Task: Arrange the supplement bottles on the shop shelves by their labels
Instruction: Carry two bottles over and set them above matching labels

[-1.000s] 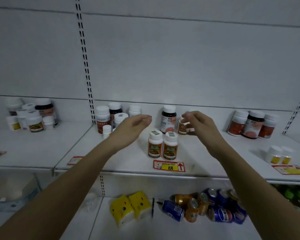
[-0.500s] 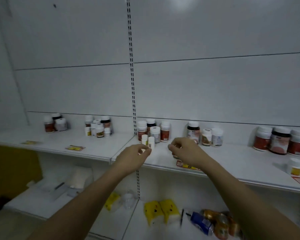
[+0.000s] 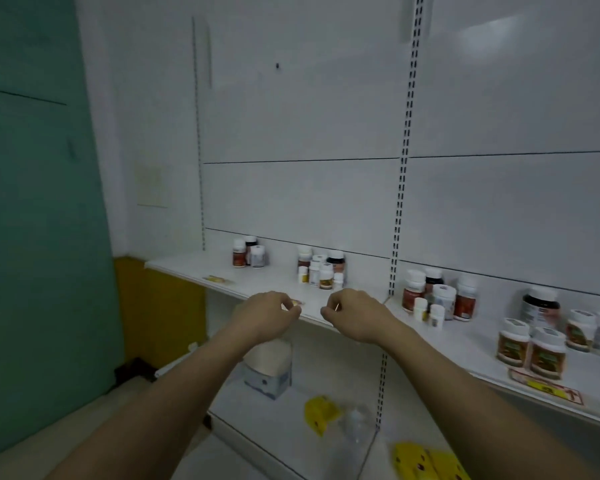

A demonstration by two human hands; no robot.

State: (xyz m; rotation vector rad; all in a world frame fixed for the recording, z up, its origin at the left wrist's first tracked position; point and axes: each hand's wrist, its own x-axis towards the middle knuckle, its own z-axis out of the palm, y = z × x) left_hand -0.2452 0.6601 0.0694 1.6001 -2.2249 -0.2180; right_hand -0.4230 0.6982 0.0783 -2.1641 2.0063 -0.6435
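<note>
Both hands raised before the white shelf [image 3: 274, 284], apart: left hand [image 3: 264, 315] and right hand [image 3: 355, 315], fingers [image 3: 328, 311] loosely curled, nothing clearly held. Clusters of supplement bottles [image 3: 321, 270] upright along the shelf. Yellow packs [image 3: 321, 412] below.

Below on the lower shelf [image 3: 291, 441] — yellow packets [image 3: 426, 462], a white-and-blue box [image 3: 267, 381]; left, a green wall [image 3: 32, 202].
</note>
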